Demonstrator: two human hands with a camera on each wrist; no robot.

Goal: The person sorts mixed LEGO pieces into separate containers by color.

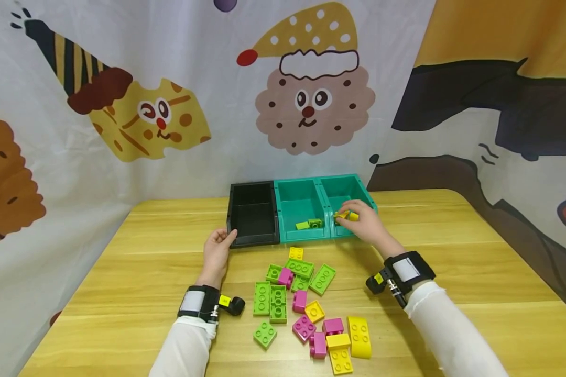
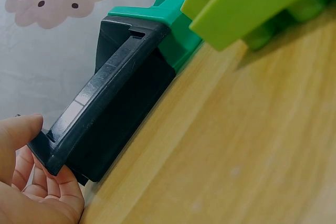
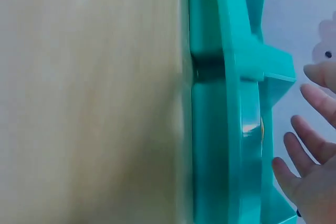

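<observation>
My left hand (image 1: 215,255) grips the front left corner of a black bin (image 1: 253,209), thumb over the rim and fingers below it, as the left wrist view shows. Over the right-hand teal bin (image 1: 343,184) is my right hand (image 1: 365,224). In the right wrist view its fingers (image 3: 310,140) are spread and hold nothing. Yellow bricks (image 1: 354,216) lie in that bin, partly hidden by the hand. The middle teal bin (image 1: 298,191) contains small green bricks (image 1: 315,223). Nothing lies in the black bin.
Loose toy bricks are scattered on the wooden table (image 1: 146,272) in front of the bins: green bricks (image 1: 261,298), pink bricks (image 1: 304,329) and yellow bricks (image 1: 359,337). A printed curtain (image 1: 231,157) hangs behind the bins.
</observation>
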